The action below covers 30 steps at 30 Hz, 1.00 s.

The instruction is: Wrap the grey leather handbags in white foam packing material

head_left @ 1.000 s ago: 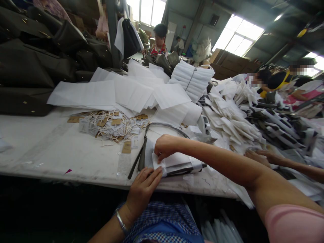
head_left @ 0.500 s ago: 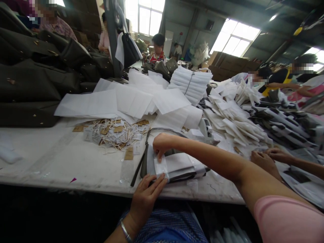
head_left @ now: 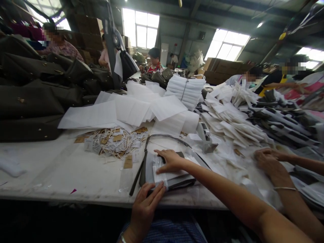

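A dark grey handbag (head_left: 142, 173) lies on the table in front of me, partly covered by white foam sheet and a strip of clear film or tape (head_left: 157, 165). Its thin strap (head_left: 174, 135) loops behind it, and a dark tassel strip hangs off its left side. My left hand (head_left: 146, 204) rests at the bag's near edge, with fingers stretched out over the lower end of the clear strip. Over the bag's top reaches my right hand (head_left: 170, 161), its fingers apart and touching or just above the strip; its palm side is hidden.
Behind the bag lie loose white foam sheets (head_left: 133, 109) and a heap of stringed tags (head_left: 113, 143). A tape dispenser (head_left: 206, 136) stands behind right. Dark bags (head_left: 30, 101) pile up at left. At right, a co-worker's hands (head_left: 270, 162) work near stacked white pouches (head_left: 227, 121).
My right hand has opened from a bent, pressing finger into a spread hand, lower and a little to the right. My left hand stays at the bag's edge. The view has tilted up.
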### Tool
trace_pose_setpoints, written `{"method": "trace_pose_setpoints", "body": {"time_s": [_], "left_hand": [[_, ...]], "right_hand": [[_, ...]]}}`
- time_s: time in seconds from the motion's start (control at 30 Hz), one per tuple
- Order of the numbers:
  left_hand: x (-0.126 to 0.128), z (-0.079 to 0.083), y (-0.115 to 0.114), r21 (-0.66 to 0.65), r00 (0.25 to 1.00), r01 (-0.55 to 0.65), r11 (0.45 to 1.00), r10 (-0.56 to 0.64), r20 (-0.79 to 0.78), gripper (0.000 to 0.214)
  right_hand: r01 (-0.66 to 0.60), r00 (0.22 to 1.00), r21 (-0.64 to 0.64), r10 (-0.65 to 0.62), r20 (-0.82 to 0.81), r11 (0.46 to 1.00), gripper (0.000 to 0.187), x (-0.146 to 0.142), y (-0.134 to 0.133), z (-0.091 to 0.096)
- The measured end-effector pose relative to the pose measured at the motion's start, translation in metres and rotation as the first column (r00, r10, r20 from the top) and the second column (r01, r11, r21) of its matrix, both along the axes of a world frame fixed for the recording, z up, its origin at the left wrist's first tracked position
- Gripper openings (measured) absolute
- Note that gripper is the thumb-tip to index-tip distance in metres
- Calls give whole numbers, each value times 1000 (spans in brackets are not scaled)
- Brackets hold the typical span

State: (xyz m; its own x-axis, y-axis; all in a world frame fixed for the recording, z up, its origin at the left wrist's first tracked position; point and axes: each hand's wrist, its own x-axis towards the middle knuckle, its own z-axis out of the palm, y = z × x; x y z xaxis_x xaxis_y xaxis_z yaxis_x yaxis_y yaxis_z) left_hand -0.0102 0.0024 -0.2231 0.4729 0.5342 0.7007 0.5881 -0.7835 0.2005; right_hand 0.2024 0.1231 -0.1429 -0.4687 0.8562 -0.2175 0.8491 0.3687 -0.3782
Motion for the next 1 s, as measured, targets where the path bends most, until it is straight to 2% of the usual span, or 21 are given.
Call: {"method": "trace_pose_setpoints", "body": {"time_s": [0.17,0.23,0.43,0.5,0.6,0.67,0.73,0.8,0.83,0.87,0.93,1.0], "left_hand": [[-1,-6,1,30,1000,11,999,-12,19,48],[-1,-6,1,45,999,13,999,-14,30,48],[-1,0,3,87,999,45,995,-47,20,47],[-2,3,3,97,998,66,993,-66,-5,48],[-7,7,1,67,994,102,992,-100,-39,48],[-14,12,2,-9,987,159,987,-159,-3,43],[-23,18,12,-133,980,169,977,-153,124,37],[-28,24,32,-336,949,100,936,11,314,32],[-28,26,45,-446,913,59,893,133,387,33],[-26,28,59,-566,863,61,822,241,443,34],[-18,29,85,-638,813,91,765,312,491,35],[-6,30,102,-662,778,132,738,337,530,31]], "right_hand": [[158,987,-122,-161,-17,980,76,-3,16,-5],[209,974,-133,-219,-60,969,66,-2,19,-6],[277,947,-20,-277,-161,961,37,-6,15,-19],[319,933,32,-307,-189,947,33,-6,13,-16],[382,910,148,-344,-233,912,29,7,1,0],[439,889,226,-384,-247,870,28,29,-16,13],[517,854,275,-465,-235,811,32,59,-37,23],[601,799,276,-568,-195,750,36,90,-58,26],[637,770,259,-615,-169,726,38,103,-67,24],[665,745,233,-652,-143,709,40,114,-74,21],[702,711,178,-694,-113,690,44,128,-83,10],[724,690,149,-713,-128,674,47,132,-86,1]]}}
